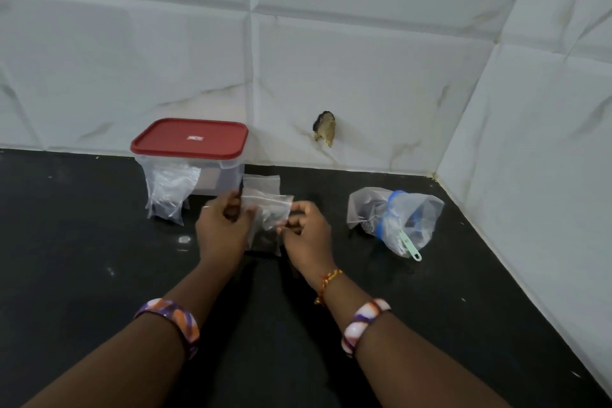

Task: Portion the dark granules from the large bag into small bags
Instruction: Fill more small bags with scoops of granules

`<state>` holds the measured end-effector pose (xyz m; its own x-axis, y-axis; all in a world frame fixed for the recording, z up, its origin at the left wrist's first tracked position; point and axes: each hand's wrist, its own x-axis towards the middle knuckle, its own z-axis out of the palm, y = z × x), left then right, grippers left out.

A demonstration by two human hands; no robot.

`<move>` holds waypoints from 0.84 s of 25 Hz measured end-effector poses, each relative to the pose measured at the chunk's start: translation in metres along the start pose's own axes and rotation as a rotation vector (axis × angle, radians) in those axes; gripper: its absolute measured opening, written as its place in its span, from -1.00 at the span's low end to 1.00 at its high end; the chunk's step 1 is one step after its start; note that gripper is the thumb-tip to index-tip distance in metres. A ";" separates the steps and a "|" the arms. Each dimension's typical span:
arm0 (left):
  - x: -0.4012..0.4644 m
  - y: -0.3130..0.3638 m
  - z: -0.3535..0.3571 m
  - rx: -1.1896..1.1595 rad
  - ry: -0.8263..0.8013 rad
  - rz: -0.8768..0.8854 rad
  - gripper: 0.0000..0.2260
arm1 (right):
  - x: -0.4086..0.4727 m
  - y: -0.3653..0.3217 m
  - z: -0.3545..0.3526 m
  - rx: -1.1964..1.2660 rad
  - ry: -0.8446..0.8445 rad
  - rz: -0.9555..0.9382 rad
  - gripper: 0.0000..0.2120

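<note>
Over the dark desk (99, 275), the left hand (222, 229) and right hand (306, 232) pinch the top corners of a small bag (269, 219), probably to press it closed; dark granules sit at its bottom. The large bag (395, 217), scoop inside, lies close right. A filled bag (169, 190) leans on the red-lidded box (190, 147), likely set aside as done.

On the table (99, 275), a lidded container (190, 156) stands far left against the wall, with a small filled bag (167, 192) leaning upright against its near side. Just right of the container an empty small bag (265, 180) lies flat, and nearer than that, at the middle, both hands hold another small bag (270, 225), the left hand (222, 230) at its left edge and the right hand (306, 230) at its right. Well to the right, toward the corner of the walls, sits the large bag (394, 217), a scoop handle (410, 247) sticking out of its near side.
</note>
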<state>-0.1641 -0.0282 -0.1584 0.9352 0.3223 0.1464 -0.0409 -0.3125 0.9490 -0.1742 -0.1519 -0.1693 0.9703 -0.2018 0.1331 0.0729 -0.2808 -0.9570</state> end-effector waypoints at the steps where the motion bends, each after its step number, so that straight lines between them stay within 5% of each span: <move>1: 0.009 -0.003 -0.009 0.096 0.087 0.022 -0.61 | 0.011 -0.004 0.014 -0.023 -0.022 -0.017 -0.72; 3: 0.022 -0.008 -0.019 0.182 0.168 0.065 -0.61 | 0.033 -0.012 0.039 -0.064 -0.055 -0.052 -0.78; 9: 0.044 -0.013 0.002 0.300 -0.015 0.195 -0.76 | 0.069 -0.015 0.070 -0.161 -0.053 -0.145 -0.82; 14: 0.046 -0.015 0.011 0.431 -0.021 0.153 -0.73 | 0.069 0.007 0.040 -0.808 -0.158 -0.265 -0.77; 21: 0.021 0.002 0.020 0.466 -0.095 0.256 -0.73 | 0.037 0.018 -0.034 -0.568 -0.127 -0.190 -0.84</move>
<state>-0.1381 -0.0397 -0.1585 0.9445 0.1080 0.3103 -0.1317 -0.7409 0.6586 -0.1447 -0.1967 -0.1728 0.9750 0.0045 0.2223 0.1467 -0.7644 -0.6278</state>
